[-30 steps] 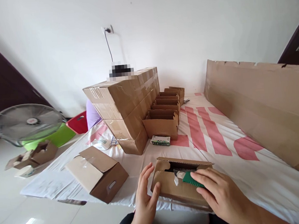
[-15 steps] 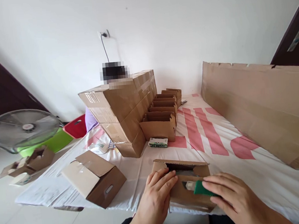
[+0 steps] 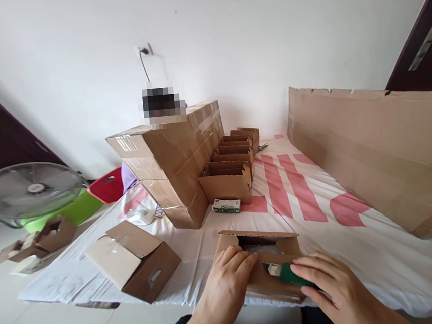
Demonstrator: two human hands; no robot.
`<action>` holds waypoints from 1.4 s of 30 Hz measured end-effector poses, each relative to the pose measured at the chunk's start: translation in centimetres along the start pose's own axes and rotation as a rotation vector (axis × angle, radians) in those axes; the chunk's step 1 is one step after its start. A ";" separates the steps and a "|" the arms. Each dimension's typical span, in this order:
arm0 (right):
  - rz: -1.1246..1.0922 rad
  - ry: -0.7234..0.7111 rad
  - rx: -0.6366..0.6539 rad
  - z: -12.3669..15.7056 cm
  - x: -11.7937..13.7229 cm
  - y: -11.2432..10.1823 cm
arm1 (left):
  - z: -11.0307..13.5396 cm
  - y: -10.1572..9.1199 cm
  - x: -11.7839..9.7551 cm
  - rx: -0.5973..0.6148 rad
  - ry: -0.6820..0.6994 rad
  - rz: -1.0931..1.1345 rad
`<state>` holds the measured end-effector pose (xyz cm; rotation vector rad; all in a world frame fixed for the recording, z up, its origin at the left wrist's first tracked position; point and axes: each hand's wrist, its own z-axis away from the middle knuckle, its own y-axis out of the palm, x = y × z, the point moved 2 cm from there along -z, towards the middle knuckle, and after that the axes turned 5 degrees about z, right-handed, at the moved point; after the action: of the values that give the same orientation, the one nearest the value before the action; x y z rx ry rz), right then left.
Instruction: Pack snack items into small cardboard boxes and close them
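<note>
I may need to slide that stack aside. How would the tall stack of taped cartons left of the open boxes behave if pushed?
The stack of taped cartons is probably stiff: its faces look flat and sealed with tape. It stands several cartons high on a soft cloth-covered surface, so a push near the top might tip or shear it. Its weight cannot be judged.
</note>
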<state>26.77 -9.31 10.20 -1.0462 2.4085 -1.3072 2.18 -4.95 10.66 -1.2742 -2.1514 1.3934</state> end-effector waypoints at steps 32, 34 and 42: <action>-0.059 0.002 0.072 -3.6 -3.1 -2.6 | 0.7 0.8 2.4 -0.213 -0.215 0.030; -0.092 -0.015 0.190 -5.0 -3.4 -2.6 | 0.7 0.9 2.4 -0.222 -0.219 0.028; -0.190 -0.033 0.413 -7.6 -2.8 -0.5 | 0.7 0.9 2.3 -0.222 -0.252 0.030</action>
<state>25.40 -2.70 14.63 -1.1769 1.9284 -1.7367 0.86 -3.43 9.00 -1.2681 -2.5258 1.4255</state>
